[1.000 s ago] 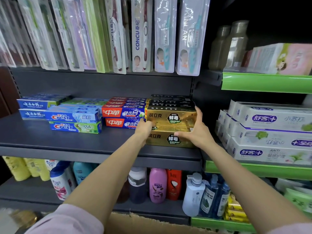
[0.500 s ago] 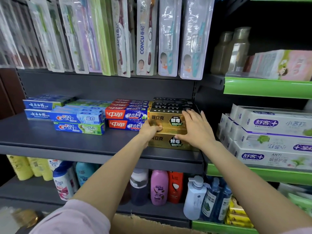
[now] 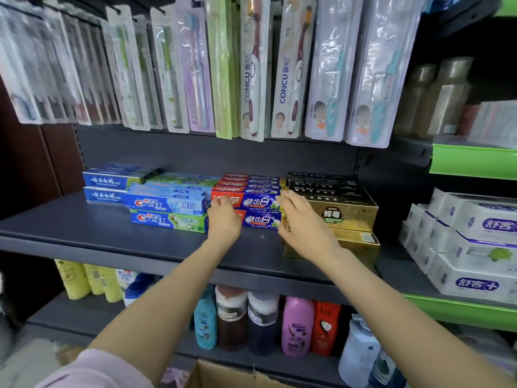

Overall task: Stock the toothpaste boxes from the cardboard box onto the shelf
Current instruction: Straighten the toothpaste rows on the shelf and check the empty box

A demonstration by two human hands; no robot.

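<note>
Gold boxes point(image 3: 347, 217) now sit stacked right of centre on the shelf point(image 3: 84, 233), and both hands have slid left off them to the red boxes point(image 3: 251, 203). That reads as placing done, squaring-up under way. Left hand point(image 3: 223, 219) has fingers curled against the red stack; whether it grips is unclear. Right hand point(image 3: 302, 222) lies flat and relaxed, holding nothing. Carton point(image 3: 223, 373) is cut off at bottom edge, contents hidden.

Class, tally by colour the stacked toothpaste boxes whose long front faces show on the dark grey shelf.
Dark blue cardboard toothpaste boxes: 2
Light blue Crest toothpaste boxes: 2
Red-and-blue toothpaste boxes: 2
Gold toothpaste boxes: 2
Total: 8
</note>
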